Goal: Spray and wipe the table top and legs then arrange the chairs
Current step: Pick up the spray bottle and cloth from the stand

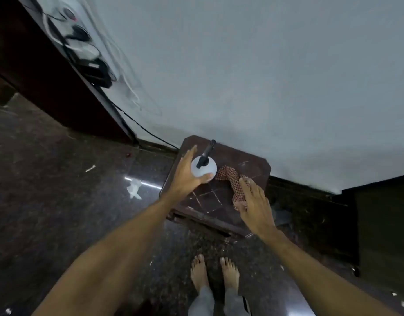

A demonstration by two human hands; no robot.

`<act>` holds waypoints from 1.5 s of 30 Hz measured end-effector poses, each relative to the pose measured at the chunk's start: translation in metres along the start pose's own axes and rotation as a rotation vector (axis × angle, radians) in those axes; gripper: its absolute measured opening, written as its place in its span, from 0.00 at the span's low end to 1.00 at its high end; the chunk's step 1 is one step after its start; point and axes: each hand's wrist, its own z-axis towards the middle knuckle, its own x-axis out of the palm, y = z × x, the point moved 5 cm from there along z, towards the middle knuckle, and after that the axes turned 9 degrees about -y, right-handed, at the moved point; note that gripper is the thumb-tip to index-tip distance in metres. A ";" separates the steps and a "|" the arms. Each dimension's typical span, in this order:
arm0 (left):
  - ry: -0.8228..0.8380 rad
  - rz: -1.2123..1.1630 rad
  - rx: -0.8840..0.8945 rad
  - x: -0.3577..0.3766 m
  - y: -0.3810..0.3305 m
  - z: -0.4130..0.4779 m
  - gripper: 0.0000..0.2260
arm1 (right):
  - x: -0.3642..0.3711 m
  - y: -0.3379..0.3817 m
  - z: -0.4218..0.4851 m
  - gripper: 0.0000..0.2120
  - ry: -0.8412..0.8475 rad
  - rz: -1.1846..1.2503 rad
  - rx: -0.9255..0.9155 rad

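Head view, left hand (184, 177) gripping spray bottle (202, 171), right hand (256, 207) flat on cloth (227, 174) (checkered)

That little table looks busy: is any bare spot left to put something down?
Bare: the near middle of the table top, between left hand and right hand, and the far right corner beyond the checked cloth. The far left is crowded by the spray bottle.
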 end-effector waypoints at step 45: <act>-1.457 -0.205 -0.279 -0.363 -0.003 -0.383 0.12 | -0.071 0.439 -0.042 0.16 0.236 0.730 -0.611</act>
